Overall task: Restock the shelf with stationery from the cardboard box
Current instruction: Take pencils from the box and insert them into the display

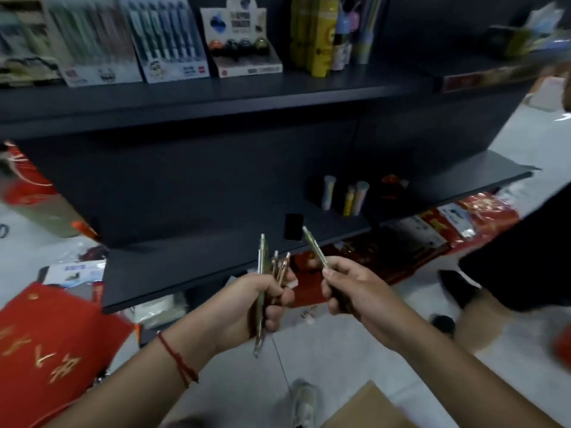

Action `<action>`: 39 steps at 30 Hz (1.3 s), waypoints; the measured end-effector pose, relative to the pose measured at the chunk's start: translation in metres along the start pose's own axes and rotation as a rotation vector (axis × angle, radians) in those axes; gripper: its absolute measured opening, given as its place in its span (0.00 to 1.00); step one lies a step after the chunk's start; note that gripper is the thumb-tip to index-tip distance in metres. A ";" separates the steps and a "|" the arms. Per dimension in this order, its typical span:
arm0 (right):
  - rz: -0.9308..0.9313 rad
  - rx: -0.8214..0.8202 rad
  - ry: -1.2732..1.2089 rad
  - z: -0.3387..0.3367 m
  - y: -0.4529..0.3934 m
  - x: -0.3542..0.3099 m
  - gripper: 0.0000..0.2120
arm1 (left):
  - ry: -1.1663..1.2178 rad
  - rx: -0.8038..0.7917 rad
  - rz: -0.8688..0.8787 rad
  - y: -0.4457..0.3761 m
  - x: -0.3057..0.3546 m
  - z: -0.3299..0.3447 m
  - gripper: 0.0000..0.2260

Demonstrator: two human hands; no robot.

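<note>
- My left hand (262,299) grips a bunch of pens (272,273), approx 3–4, tips pointing up, held in front of the lower shelf (216,261).
- Right hand (349,288) pinches a single pen (313,247), angled up-left, apart from the bunch.
- Cardboard box (364,406) sits at bottom edge, near my foot.
- Lower shelf holds a few tubes (343,196) at the back; upper shelf (216,97) already has pen packs (167,38).
- Progress, my guess: partway. Pens in hand not yet placed, and pkgs lie on the floor (340,350).

No wording can be made out with certainty. Gold characters are seen on the red folder (46,344) at eight o'clock, blurred beyond reading.
</note>
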State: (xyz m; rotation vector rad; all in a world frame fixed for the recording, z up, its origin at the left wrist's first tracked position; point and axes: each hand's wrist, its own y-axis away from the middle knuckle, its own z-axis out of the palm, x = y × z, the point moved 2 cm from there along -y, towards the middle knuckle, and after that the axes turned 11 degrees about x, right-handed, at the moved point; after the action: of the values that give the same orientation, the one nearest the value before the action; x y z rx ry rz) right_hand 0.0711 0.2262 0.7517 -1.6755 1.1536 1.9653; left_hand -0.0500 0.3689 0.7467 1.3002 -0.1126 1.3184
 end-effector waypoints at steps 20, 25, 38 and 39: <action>-0.511 -0.264 0.100 0.105 -0.204 -0.210 0.10 | -1.361 0.859 0.764 -0.003 0.266 -0.099 0.14; -0.352 -0.346 -0.001 0.163 -0.232 -0.255 0.08 | -1.638 0.988 0.860 -0.001 0.314 -0.142 0.10; -0.347 -0.176 -0.148 0.333 -0.321 -0.322 0.09 | -1.901 0.972 1.050 -0.026 0.422 -0.325 0.26; -0.380 -0.145 -0.112 0.346 -0.327 -0.326 0.10 | -1.904 0.954 1.047 -0.028 0.430 -0.336 0.25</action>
State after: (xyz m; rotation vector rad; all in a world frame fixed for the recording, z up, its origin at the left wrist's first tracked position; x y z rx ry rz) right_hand 0.1477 0.7695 0.9302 -1.6805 0.6109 1.9026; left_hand -0.0739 0.8913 0.9059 3.1596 -1.8186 0.2247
